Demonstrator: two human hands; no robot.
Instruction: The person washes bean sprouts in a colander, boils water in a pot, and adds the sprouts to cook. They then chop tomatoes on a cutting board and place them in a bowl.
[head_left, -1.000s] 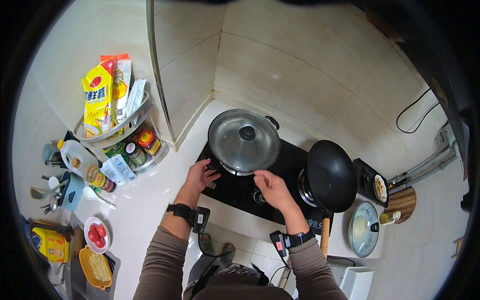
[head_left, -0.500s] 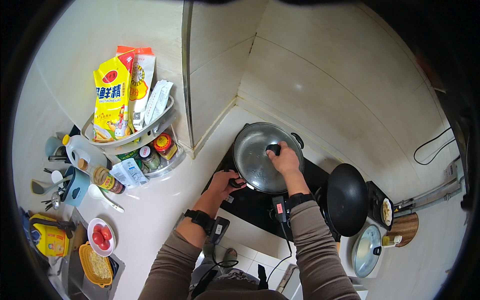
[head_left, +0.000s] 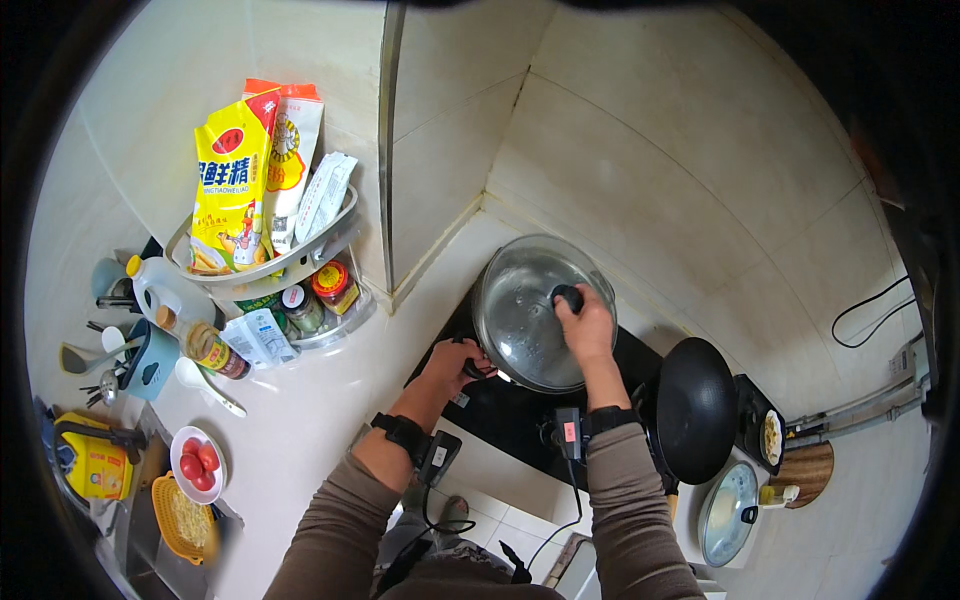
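I log the right hand (head_left: 590,325) closed round the black knob (head_left: 567,296) of the glass lid (head_left: 525,330). Left hand (head_left: 452,365), well apart at the lid's 8 o'clock, curls round a black handle (head_left: 474,367). Lid lies over the hob (head_left: 515,425); whether lifted, I can't tell. Lid's 4 o'clock: wok (head_left: 692,410). Its 10: yellow bag (head_left: 225,210), dark-blue lettering.

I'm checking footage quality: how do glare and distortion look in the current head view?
Head view: pale sheen on the round clear-glass lid; the beige tiled wall shows fisheye-curved seams; black shading fills the picture's corners.
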